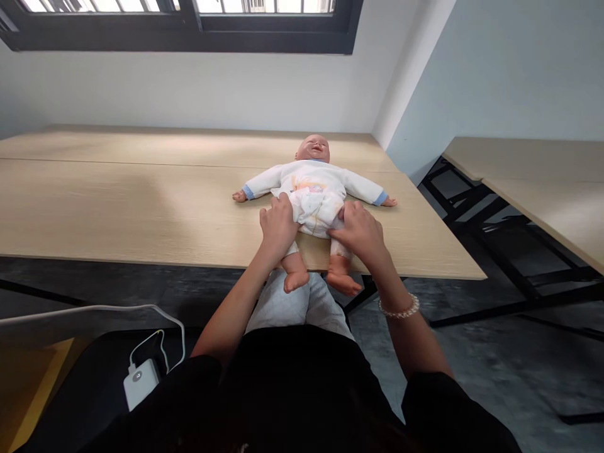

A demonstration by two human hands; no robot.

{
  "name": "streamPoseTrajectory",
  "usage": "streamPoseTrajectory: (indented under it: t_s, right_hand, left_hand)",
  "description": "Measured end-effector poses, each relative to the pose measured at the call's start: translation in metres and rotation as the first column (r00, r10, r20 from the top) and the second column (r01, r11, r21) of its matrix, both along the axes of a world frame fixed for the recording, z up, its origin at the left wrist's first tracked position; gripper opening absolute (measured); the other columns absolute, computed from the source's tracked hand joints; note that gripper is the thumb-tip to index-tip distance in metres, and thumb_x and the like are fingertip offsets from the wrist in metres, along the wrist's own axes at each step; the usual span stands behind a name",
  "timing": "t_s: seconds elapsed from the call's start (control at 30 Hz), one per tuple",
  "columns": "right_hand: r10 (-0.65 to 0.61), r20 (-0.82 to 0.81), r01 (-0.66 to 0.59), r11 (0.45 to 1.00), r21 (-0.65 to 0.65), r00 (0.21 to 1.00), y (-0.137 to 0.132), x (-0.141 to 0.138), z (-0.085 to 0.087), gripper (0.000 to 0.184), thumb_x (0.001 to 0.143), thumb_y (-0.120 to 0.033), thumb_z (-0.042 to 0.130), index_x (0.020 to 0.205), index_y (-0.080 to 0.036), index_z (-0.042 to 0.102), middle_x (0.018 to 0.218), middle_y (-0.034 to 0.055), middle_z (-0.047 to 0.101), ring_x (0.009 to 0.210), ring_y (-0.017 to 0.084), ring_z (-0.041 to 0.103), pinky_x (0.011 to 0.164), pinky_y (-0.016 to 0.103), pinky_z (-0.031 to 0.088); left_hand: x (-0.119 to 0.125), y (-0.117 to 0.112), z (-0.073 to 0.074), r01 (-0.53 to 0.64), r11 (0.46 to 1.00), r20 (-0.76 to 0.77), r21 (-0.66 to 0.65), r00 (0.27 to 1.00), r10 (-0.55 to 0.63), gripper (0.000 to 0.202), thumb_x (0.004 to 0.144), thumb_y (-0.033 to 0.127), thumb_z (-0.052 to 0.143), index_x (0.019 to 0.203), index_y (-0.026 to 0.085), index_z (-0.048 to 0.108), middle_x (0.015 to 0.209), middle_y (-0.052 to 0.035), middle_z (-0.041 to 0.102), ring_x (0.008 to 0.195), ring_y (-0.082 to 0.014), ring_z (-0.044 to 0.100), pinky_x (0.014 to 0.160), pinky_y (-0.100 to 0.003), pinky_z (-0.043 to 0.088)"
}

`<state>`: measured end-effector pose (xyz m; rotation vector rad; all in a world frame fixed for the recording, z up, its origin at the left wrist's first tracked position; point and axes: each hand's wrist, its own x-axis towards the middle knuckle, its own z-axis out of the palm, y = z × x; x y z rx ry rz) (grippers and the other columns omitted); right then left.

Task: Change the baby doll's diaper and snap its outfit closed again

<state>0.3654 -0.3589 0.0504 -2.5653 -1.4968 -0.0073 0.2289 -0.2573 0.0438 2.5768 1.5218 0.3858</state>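
A baby doll (331, 175) in a white long-sleeved top with blue cuffs lies on its back on the table, arms spread. Around its hips is a white diaper (317, 215). My left hand (279, 221) is closed on the diaper's edge at the hip on the left of the view. At the opposite hip, my right hand (359, 231) pinches the other side of the diaper, thumb toward the doll's thigh. Bare feet of the doll hang over the front edge, toward my lap. My fingertips are partly hidden against the cloth.
The light wooden table (117, 214) stretches left and back to the wall under a window (264, 31). Another table (533, 167) stands at the right, past a gap. A white power bank (141, 384) with a cable lies on a black seat at lower left.
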Motion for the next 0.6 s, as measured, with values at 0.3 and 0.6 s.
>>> streamPoseTrajectory:
  t_s: [0.3, 0.6]
  right_hand:
    - [-0.066, -0.153, 0.056, 0.996, -0.064, 0.986, 0.012, 0.0, -0.002, 0.063, 0.084, -0.027, 0.066, 0.135, -0.006, 0.034, 0.129, 0.0236, 0.062, 0.111, 0.036, 0.066, 0.085, 0.039, 0.051]
    - [-0.175, -0.035, 0.174, 0.984, -0.025, 0.984, 0.023, -0.01, 0.008, 0.078, 0.094, -0.033, 0.061, 0.151, 0.001, 0.02, 0.116, 0.0262, 0.069, 0.11, 0.036, 0.069, 0.087, 0.04, 0.053]
  left_hand:
    - [0.007, -0.006, 0.003, 0.094, 0.991, -0.086, -0.096, 0.991, -0.102, 0.072, 0.091, 0.019, 0.058, 0.155, 0.007, 0.027, 0.14, -0.0279, 0.056, 0.13, -0.0365, 0.059, 0.102, -0.046, 0.048]
    - [0.021, -0.003, 0.009, 0.037, 0.997, -0.064, 0.062, 0.997, -0.033, 0.054, 0.099, 0.017, 0.04, 0.152, 0.006, 0.032, 0.109, -0.021, 0.075, 0.108, -0.0321, 0.073, 0.099, -0.044, 0.044]
